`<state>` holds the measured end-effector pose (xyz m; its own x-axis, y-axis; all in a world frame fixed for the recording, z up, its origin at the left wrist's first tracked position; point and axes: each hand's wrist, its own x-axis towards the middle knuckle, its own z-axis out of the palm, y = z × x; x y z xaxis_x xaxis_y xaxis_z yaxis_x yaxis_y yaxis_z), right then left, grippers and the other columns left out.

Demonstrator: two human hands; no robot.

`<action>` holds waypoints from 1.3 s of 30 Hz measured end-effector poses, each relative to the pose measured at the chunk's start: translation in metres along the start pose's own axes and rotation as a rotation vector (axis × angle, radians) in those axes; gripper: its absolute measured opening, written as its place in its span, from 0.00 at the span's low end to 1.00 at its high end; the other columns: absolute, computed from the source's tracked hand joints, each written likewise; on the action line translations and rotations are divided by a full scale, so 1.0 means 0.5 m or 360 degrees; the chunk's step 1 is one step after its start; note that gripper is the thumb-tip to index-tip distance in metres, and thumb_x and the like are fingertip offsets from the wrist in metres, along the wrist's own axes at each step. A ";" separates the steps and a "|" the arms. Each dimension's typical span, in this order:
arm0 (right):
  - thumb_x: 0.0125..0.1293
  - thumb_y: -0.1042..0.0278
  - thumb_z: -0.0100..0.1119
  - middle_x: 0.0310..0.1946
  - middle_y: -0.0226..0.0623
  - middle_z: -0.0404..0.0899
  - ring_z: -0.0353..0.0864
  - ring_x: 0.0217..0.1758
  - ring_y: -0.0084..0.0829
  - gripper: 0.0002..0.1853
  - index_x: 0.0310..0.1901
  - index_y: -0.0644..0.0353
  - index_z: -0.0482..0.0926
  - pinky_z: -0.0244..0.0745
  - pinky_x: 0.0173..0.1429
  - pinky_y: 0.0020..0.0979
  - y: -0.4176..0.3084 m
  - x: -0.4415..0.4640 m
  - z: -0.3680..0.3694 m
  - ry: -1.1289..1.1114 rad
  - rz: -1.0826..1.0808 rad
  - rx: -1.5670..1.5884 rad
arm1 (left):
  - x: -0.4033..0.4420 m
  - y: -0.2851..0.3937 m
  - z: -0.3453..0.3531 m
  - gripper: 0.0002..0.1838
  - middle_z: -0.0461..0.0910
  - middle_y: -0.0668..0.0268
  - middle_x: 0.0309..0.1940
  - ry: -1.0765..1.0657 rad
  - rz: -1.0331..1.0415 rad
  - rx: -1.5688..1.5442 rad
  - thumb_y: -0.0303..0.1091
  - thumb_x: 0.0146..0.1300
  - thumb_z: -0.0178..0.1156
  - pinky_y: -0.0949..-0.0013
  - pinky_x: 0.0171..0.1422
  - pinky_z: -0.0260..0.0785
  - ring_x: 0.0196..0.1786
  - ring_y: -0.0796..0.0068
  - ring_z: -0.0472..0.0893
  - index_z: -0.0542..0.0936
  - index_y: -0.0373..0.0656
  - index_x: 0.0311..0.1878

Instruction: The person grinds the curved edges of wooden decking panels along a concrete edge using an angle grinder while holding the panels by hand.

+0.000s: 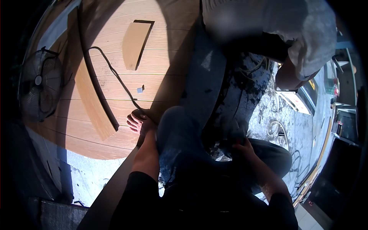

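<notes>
Planked surface (159, 57) under 1 board (135, 44), 1 long strip (88, 93)

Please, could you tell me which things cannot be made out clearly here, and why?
1. Head view: the exact form of the dark object in the right hand; shadow hides it.
2. Head view: the black cord's near end; the left hand covers it.
3. Head view: what the small grey piece is; too small.
4. Head view: the other person's shirt; cut off by the top edge.

Harsh sun on planks (112, 33), deep shadows, black fisheye edges.

Tan, dark-lined decking (109, 38), black cord (112, 69)
</notes>
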<state>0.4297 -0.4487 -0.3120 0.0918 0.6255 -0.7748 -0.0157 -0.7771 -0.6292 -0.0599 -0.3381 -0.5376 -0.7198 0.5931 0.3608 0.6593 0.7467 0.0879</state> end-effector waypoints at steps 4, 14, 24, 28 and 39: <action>0.59 0.76 0.75 0.54 0.41 0.81 0.85 0.54 0.39 0.39 0.72 0.61 0.70 0.84 0.58 0.41 0.000 -0.001 0.002 -0.0022 -0.0032 0.0055 | 0.002 0.003 0.002 0.31 0.70 0.51 0.78 0.0079 0.0008 0.0004 0.48 0.70 0.55 0.41 0.81 0.58 0.80 0.46 0.67 0.74 0.48 0.75; 0.57 0.73 0.78 0.58 0.46 0.81 0.85 0.58 0.39 0.42 0.73 0.64 0.66 0.84 0.60 0.41 -0.012 0.000 0.001 -0.0064 0.0062 0.0127 | 0.000 -0.003 0.006 0.32 0.70 0.51 0.78 0.0040 0.0023 -0.0003 0.48 0.70 0.55 0.41 0.81 0.58 0.80 0.45 0.67 0.74 0.47 0.75; 0.57 0.71 0.79 0.55 0.43 0.82 0.85 0.56 0.38 0.42 0.72 0.65 0.67 0.84 0.58 0.40 -0.014 0.005 -0.001 -0.0060 0.0024 0.0094 | -0.003 0.000 0.004 0.32 0.68 0.50 0.79 0.0036 0.0036 -0.0015 0.47 0.71 0.55 0.39 0.81 0.57 0.81 0.45 0.65 0.72 0.47 0.76; 0.57 0.71 0.79 0.54 0.42 0.82 0.85 0.55 0.37 0.42 0.72 0.63 0.67 0.84 0.57 0.38 -0.004 0.013 -0.010 -0.0021 0.0009 -0.0043 | 0.000 0.005 -0.008 0.32 0.68 0.50 0.79 0.0009 0.0022 -0.0035 0.47 0.71 0.55 0.39 0.81 0.56 0.82 0.45 0.65 0.72 0.47 0.76; 0.62 0.72 0.74 0.54 0.39 0.82 0.84 0.54 0.34 0.35 0.70 0.61 0.72 0.83 0.57 0.38 -0.024 0.003 -0.003 -0.0091 0.0072 0.0004 | 0.006 -0.004 -0.005 0.36 0.66 0.52 0.80 -0.0040 0.0022 -0.0091 0.47 0.66 0.60 0.40 0.83 0.52 0.83 0.45 0.61 0.72 0.47 0.77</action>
<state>0.4315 -0.4386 -0.3054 0.0339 0.5925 -0.8049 -0.0209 -0.8047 -0.5933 -0.0626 -0.3386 -0.5341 -0.7152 0.6114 0.3387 0.6802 0.7204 0.1359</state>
